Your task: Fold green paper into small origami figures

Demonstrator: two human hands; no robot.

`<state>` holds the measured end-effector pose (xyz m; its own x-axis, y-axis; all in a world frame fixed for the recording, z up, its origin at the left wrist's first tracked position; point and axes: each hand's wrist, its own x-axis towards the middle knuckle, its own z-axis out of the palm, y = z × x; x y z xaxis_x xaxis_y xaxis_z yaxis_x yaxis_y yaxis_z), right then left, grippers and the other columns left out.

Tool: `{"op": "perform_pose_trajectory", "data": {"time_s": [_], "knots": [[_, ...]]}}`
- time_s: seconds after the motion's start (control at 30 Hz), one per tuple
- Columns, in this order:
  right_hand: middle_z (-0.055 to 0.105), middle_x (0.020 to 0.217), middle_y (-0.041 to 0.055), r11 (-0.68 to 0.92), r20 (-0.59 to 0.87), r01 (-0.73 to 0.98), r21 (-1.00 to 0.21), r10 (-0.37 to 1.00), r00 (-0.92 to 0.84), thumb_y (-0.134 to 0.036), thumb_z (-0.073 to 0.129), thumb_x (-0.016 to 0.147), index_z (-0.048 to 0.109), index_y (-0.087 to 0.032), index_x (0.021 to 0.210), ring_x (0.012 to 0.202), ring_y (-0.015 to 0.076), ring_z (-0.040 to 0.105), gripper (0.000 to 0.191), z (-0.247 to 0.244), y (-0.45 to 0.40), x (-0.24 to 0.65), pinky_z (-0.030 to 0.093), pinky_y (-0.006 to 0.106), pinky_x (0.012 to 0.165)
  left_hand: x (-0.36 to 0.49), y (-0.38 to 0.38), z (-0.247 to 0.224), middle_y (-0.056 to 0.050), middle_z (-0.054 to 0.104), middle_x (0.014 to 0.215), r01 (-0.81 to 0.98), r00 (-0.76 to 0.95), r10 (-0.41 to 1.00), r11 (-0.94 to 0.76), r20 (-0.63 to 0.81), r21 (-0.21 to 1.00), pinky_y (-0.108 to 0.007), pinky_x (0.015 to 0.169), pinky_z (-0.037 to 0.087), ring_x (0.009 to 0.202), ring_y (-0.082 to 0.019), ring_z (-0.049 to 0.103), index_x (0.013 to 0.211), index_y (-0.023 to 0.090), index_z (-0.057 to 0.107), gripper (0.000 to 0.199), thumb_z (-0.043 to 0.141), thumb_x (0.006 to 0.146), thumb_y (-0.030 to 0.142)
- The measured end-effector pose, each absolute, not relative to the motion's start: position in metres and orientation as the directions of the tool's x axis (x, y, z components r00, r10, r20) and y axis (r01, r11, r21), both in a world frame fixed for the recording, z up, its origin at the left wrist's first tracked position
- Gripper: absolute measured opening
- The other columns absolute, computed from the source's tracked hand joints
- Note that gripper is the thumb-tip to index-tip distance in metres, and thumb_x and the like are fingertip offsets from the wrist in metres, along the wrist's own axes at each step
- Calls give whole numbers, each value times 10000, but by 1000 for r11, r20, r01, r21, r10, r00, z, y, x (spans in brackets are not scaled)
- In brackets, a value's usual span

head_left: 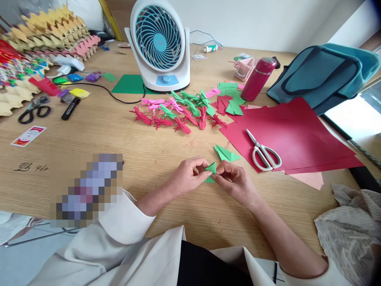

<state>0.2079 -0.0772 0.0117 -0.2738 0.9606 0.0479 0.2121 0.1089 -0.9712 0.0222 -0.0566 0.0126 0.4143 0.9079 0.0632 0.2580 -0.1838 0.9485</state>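
Note:
A small piece of folded green paper is pinched between both hands above the table. My left hand grips its left side with thumb and forefinger, fingers closed. On its right side, my right hand pinches the edge, also closed. Just beneath lies a bit more green paper, and I cannot tell whether it is a separate piece. Beyond my right hand rests a folded green paper triangle. White-handled scissors lie on the large red paper sheets at the right.
Folded green, pink and red paper figures lie beyond my hands. Behind them stand a white fan and a red bottle. A teal bag is at right. Black scissors and a marker lie left.

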Motion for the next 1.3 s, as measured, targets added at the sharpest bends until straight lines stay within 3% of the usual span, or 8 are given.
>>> {"op": "perform_pose_trajectory", "data": {"time_s": [0.53, 0.67, 0.97, 1.3], "knots": [[496, 658, -30, -16, -41, 97, -995, 966, -256, -409, 765, 760, 560, -193, 694, 605, 114, 418, 306, 14, -75, 203, 334, 269, 562, 24, -59, 19, 34, 481, 697, 256, 363, 930, -152, 51, 954, -185, 537, 368, 631, -83, 448, 690, 154, 512, 183, 595, 821, 252], [505, 666, -23, -6, -42, 144, -990, 967, -251, -411, 748, 780, 560, -192, 688, 609, 114, 420, 303, 14, -76, 204, 335, 266, 559, 24, -59, 18, 32, 507, 701, 238, 378, 926, -95, -2, 967, -191, 549, 369, 628, -85, 459, 720, 150, 537, 180, 585, 833, 282], [496, 681, -20, 24, -34, 211, -977, 962, -270, -361, 677, 833, 560, -185, 703, 606, 110, 414, 248, 13, -78, 202, 325, 264, 552, 25, -59, 15, 51, 384, 650, 245, 355, 935, -87, -6, 966, -205, 531, 302, 602, -81, 360, 661, 169, 445, 215, 561, 822, 252], [479, 627, -33, -60, -70, 52, -997, 973, -218, -461, 797, 706, 535, -201, 654, 579, 107, 392, 373, 14, -74, 201, 327, 257, 529, 26, -59, 13, 38, 480, 716, 137, 382, 924, -44, -12, 990, -201, 589, 363, 643, -84, 436, 760, 154, 531, 205, 592, 863, 321]]}}
